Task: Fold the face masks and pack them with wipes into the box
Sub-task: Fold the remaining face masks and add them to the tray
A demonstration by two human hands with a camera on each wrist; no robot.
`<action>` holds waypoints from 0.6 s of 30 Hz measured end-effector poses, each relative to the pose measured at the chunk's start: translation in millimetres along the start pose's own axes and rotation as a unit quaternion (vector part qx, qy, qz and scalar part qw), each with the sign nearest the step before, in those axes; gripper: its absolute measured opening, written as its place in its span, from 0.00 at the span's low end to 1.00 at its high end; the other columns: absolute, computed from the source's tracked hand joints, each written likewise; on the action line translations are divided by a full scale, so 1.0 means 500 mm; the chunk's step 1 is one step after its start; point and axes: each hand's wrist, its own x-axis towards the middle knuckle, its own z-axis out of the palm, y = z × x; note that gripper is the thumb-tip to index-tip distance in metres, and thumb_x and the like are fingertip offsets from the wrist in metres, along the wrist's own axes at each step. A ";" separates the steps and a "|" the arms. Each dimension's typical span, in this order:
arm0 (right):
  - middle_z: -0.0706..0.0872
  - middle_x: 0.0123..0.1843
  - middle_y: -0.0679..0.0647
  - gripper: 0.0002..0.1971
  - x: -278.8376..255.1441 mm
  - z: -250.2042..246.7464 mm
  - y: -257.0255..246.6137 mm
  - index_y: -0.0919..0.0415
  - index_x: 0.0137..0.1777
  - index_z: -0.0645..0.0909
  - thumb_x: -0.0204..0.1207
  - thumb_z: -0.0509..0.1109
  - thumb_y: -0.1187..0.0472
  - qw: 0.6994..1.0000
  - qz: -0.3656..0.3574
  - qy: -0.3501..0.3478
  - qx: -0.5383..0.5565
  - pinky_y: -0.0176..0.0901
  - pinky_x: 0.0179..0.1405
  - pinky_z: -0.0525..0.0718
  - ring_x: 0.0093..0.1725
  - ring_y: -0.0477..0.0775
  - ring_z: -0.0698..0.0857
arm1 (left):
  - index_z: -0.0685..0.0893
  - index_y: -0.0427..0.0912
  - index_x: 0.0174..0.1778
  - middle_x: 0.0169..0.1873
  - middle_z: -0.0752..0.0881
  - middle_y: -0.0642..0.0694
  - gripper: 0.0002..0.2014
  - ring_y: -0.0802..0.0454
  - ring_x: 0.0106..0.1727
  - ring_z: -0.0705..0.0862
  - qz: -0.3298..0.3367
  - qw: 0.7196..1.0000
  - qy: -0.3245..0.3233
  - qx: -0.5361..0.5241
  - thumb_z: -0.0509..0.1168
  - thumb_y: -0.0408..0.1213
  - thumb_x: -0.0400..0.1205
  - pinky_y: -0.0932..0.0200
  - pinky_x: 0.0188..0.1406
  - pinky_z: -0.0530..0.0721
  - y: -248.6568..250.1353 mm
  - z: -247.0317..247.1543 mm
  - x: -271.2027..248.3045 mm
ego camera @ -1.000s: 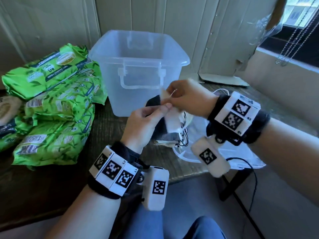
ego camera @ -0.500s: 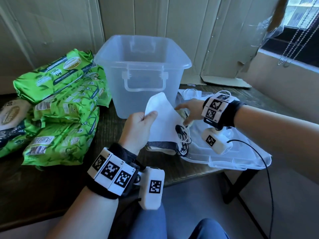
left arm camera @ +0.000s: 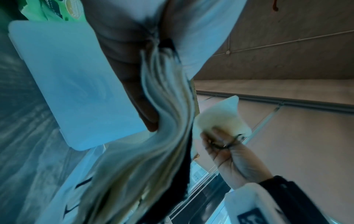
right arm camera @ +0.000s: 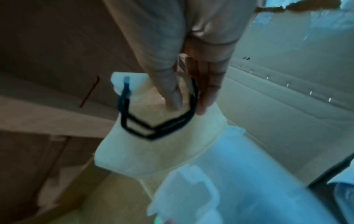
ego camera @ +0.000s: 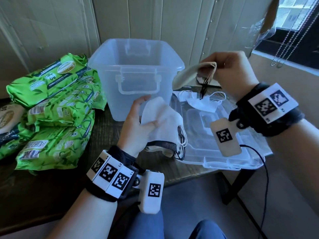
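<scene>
On the table: a clear box (ego camera: 136, 73) stands open at the top, near the back wall.
Left hand: the left hand (ego camera: 136, 128) holds a stack of folded masks (ego camera: 164, 125) in front of the box. The thumb lies on top of the white one and the other fingers curl under the stack.
Right hand: the right hand (ego camera: 231, 68) is up in the air, just right of the box rim. Its thumb and fingers pinch a cream mask (ego camera: 188, 75) by one end, and black ear loops (ego camera: 205, 85) hang down from it.
Wipes: green wipe packs (ego camera: 57, 107) sit piled at the left side of the table, just beside the box.
Lid: a clear lid (ego camera: 222, 144) lies flat to the right of the box. It sticks out past the front edge of the table. One white mask (ego camera: 203, 102) lies on it.
Open room: the space between the two hands is free, and so is the air over the box.
Table edge: the dark wooden table (ego camera: 43, 190) ends just past the left wrist. Blue trouser knees show below it.
Left wrist view: it shows the many thin layers of the stack from below, a bit blurry, and the right hand's palm side with the loops across its fingers.
Right wrist view: it shows the thumb and fingers (right arm camera: 208, 84) closed on the cream mask, with the box rim under it.
</scene>
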 end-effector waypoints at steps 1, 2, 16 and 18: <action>0.86 0.26 0.41 0.09 -0.016 0.004 -0.011 0.57 0.39 0.88 0.67 0.74 0.72 0.999 -0.014 -0.008 0.052 0.35 0.39 0.81 0.31 0.37 0.82 | 0.77 0.61 0.51 0.55 0.81 0.63 0.24 0.60 0.55 0.79 0.009 1.000 -0.006 0.010 0.70 0.24 0.73 0.63 0.57 0.76 0.004 0.008 -0.002; 0.87 0.29 0.41 0.11 -0.034 0.010 -0.018 0.62 0.45 0.87 0.66 0.72 0.76 0.996 -0.022 -0.029 0.082 0.32 0.41 0.81 0.33 0.36 0.83 | 0.80 0.58 0.45 0.49 0.84 0.63 0.20 0.65 0.51 0.80 0.006 1.000 -0.010 0.019 0.69 0.23 0.75 0.67 0.53 0.76 0.011 0.014 -0.005; 0.81 0.45 0.44 0.17 -0.144 0.035 0.017 0.53 0.50 0.79 0.67 0.74 0.73 0.984 0.064 -0.112 0.124 0.29 0.33 0.78 0.29 0.42 0.78 | 0.88 0.45 0.34 0.40 0.90 0.47 0.04 0.53 0.45 0.86 -0.038 0.998 -0.025 -0.038 0.75 0.31 0.71 0.55 0.59 0.82 0.037 0.037 -0.025; 0.79 0.41 0.48 0.22 -0.145 0.038 0.019 0.50 0.48 0.78 0.63 0.77 0.76 0.984 0.086 -0.127 0.088 0.37 0.34 0.80 0.31 0.48 0.78 | 0.87 0.44 0.37 0.43 0.90 0.46 0.02 0.54 0.47 0.85 -0.023 0.999 -0.028 -0.004 0.74 0.33 0.73 0.56 0.61 0.80 0.037 0.040 -0.026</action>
